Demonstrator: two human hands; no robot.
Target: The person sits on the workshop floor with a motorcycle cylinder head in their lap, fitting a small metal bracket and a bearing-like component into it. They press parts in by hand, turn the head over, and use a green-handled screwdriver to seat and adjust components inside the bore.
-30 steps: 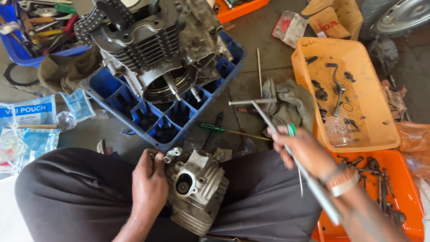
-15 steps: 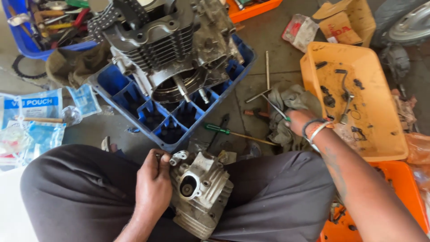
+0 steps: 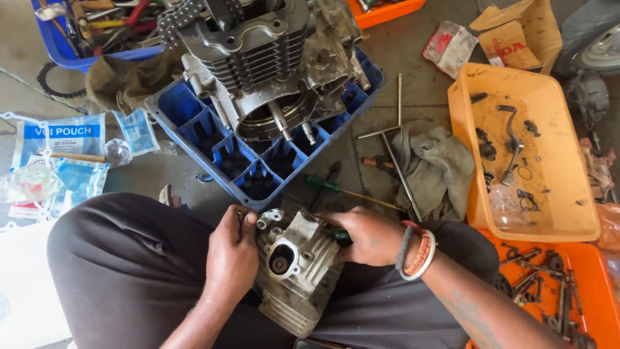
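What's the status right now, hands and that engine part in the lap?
Left hand grips the cylinder head on the lap. Right hand rests on its other side, closed on a green-handled tool. Nothing between them.

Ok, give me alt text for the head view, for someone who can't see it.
A seated person steadies a grey metal engine part on their lap with the left hand, while the right hand holds a green-handled tool against it. Ahead, an engine block sits on a blue crate; an orange tray lies to the right.
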